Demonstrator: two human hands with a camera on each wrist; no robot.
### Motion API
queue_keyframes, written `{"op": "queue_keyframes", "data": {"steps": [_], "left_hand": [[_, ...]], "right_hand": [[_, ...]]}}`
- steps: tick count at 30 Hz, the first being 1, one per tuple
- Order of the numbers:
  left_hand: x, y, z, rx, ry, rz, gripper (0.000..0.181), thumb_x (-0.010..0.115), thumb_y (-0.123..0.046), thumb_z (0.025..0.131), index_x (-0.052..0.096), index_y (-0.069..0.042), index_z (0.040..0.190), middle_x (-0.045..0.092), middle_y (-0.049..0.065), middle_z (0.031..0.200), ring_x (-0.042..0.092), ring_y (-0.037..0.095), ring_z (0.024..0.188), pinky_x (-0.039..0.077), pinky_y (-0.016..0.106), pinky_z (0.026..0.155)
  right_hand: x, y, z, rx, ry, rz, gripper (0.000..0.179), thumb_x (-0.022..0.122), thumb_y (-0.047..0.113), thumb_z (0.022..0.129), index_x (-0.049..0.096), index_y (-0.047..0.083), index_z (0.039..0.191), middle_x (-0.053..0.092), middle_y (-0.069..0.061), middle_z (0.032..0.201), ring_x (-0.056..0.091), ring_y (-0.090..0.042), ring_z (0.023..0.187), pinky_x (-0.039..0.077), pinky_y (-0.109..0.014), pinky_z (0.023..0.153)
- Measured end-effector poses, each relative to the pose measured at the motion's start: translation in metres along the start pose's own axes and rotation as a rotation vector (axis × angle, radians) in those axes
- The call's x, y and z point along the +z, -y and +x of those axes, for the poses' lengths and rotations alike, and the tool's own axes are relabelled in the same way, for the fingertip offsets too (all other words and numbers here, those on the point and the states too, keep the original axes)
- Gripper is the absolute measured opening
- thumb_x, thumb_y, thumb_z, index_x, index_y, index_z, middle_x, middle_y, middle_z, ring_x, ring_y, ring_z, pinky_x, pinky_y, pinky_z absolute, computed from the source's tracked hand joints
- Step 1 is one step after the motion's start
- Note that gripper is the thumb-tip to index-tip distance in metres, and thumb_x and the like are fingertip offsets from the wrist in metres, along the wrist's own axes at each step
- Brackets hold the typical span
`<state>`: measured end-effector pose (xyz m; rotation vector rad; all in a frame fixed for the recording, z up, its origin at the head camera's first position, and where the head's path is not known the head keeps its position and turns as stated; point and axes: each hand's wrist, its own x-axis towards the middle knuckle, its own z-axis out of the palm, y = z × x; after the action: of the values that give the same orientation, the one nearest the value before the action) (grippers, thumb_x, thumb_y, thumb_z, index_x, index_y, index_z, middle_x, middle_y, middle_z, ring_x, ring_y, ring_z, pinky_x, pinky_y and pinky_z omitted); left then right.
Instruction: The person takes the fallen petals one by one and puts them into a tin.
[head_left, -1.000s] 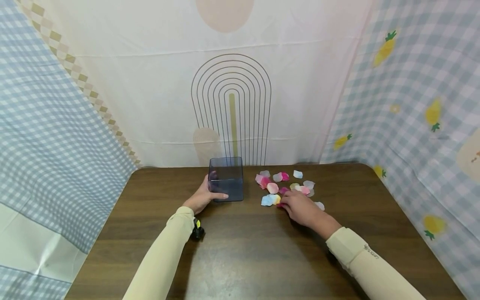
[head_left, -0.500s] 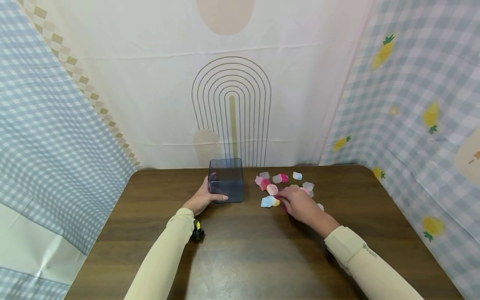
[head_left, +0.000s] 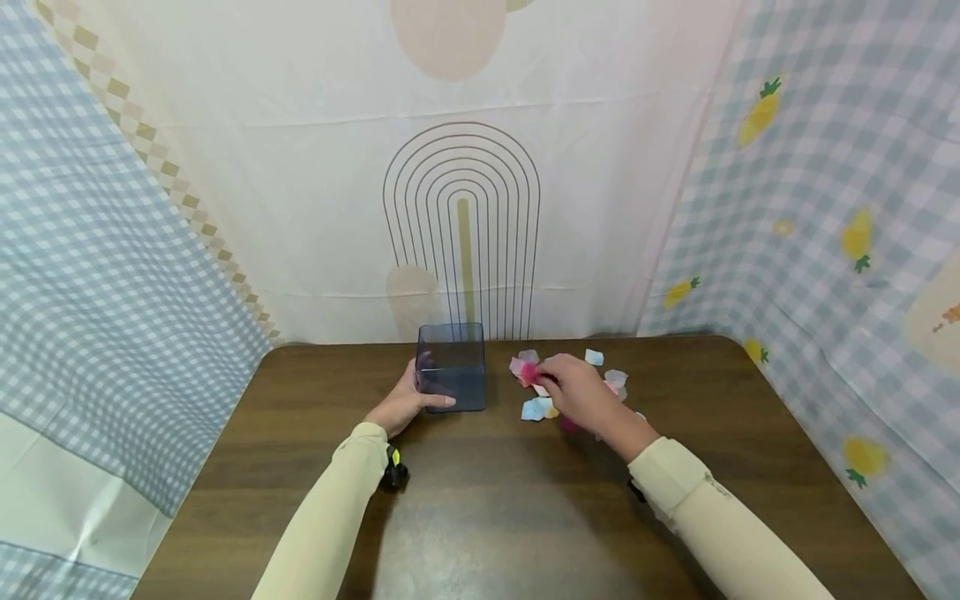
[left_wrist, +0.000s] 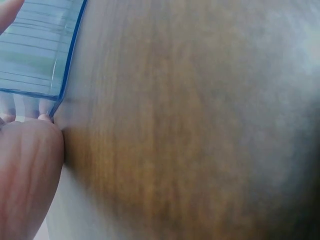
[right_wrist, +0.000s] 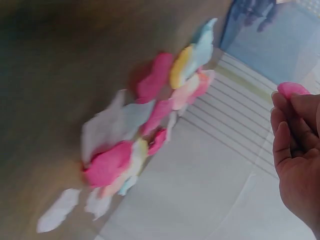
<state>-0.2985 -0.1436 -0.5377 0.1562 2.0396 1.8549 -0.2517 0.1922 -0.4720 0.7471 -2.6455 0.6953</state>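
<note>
In the head view my left hand (head_left: 401, 403) holds a see-through bluish plastic box (head_left: 463, 387) by its left side, thumb across the front and fingers seen through the wall. The open-topped box stands upright on the table. My right hand (head_left: 588, 397) pinches a pink artificial petal (right_wrist: 292, 89) between thumb and fingertips, raised above the table in the right wrist view. Under and around that hand lie several loose petals, among them a light blue petal (head_left: 534, 409) and a magenta petal (right_wrist: 110, 164). The hand hides part of the scattered group in the head view.
The brown wooden table (head_left: 480, 517) ends at the back against a hanging white cloth (head_left: 330, 208) with line arches. Checked blue cloth (head_left: 810, 317) hangs along the right, and more along the left. A small black device (head_left: 394, 475) sits at my left wrist.
My right hand has lifted from among the petals and moved left and slightly away from me, with a pink petal in its fingertips. The left hand and box stay in place.
</note>
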Motion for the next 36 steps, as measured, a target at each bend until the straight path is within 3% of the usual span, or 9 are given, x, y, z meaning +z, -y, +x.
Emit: {"op": "queue_keyframes", "data": {"steps": [6,17,25,32,34,36], "left_hand": [[0.001,0.003,-0.002,-0.001,-0.011,0.014,0.118,0.087,-0.005,0.084,0.007,-0.017,0.17,0.014,0.011,0.18,0.013,0.032,0.167,0.023,0.054,0.134],[0.002,0.007,0.0,-0.012,-0.005,-0.018,0.116,0.087,-0.003,0.083,0.012,-0.018,0.169,0.017,0.011,0.178,0.025,0.035,0.163,0.029,0.055,0.131],[0.001,0.002,0.002,-0.004,-0.012,-0.012,0.116,0.087,-0.003,0.083,0.011,-0.018,0.169,0.02,0.01,0.177,0.037,0.034,0.156,0.034,0.052,0.128],[0.001,0.0,0.001,0.009,-0.008,0.006,0.115,0.087,-0.006,0.084,0.011,-0.017,0.169,0.016,0.013,0.178,0.022,0.035,0.164,0.026,0.056,0.133],[0.001,0.001,0.001,0.012,-0.013,0.008,0.115,0.087,-0.006,0.084,0.011,-0.016,0.169,0.017,0.013,0.178,0.025,0.034,0.163,0.028,0.055,0.132],[0.001,0.003,0.001,0.007,-0.018,-0.007,0.115,0.087,-0.004,0.083,0.011,-0.016,0.169,0.023,0.012,0.175,0.036,0.034,0.157,0.035,0.05,0.128]], "right_hand": [[-0.005,0.018,0.018,0.021,0.026,0.035,0.015,0.071,0.011,0.101,0.081,0.007,0.112,0.08,-0.009,0.103,0.07,-0.022,0.09,0.062,-0.041,0.081],[-0.006,0.034,0.039,0.016,0.033,0.066,0.015,0.068,0.014,0.104,0.081,0.009,0.108,0.08,-0.008,0.103,0.071,-0.023,0.094,0.062,-0.043,0.085],[-0.006,0.04,0.046,0.003,0.047,0.045,0.015,0.067,0.015,0.105,0.08,0.009,0.109,0.079,-0.008,0.103,0.071,-0.023,0.095,0.062,-0.043,0.087],[-0.003,0.048,0.057,-0.026,0.032,0.051,0.014,0.069,0.013,0.103,0.081,0.008,0.108,0.081,-0.009,0.105,0.072,-0.025,0.096,0.063,-0.044,0.088],[-0.001,0.05,0.062,-0.025,0.036,0.056,0.014,0.068,0.013,0.104,0.081,0.008,0.108,0.081,-0.008,0.107,0.072,-0.024,0.098,0.063,-0.043,0.09],[0.003,0.053,0.067,-0.016,0.049,0.059,0.016,0.067,0.015,0.105,0.081,0.009,0.109,0.082,-0.007,0.108,0.071,-0.024,0.099,0.062,-0.042,0.09]]}}
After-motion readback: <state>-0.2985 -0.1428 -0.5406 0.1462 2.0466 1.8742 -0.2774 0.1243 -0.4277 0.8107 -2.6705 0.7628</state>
